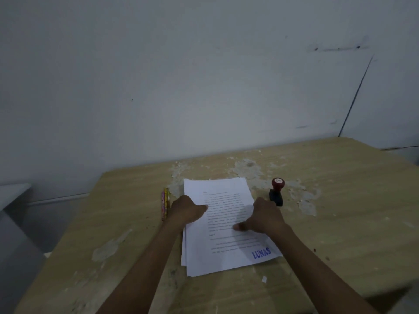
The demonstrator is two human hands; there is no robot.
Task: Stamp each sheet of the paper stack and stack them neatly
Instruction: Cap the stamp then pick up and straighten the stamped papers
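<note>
Step in hand: squaring the white printed paper stack (223, 225), top sheet stamped. The left hand (187, 210) and right hand (264, 217) grip its side edges, fingers curled, thumbs on top. Next move likely requires the red-knobbed black stamp (276, 192).

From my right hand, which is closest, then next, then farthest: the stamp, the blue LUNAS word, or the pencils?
From the right hand:
1. Stamp, just behind it on the right.
2. Blue LUNAS mark, on the top sheet's near right corner.
3. Pencils, far across, left of the paper stack.

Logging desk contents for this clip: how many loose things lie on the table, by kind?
Paper stack: 1, sheets uncountable
Stamp: 1
Pencils: 2, side by side left of the paper
Total: 4
</note>
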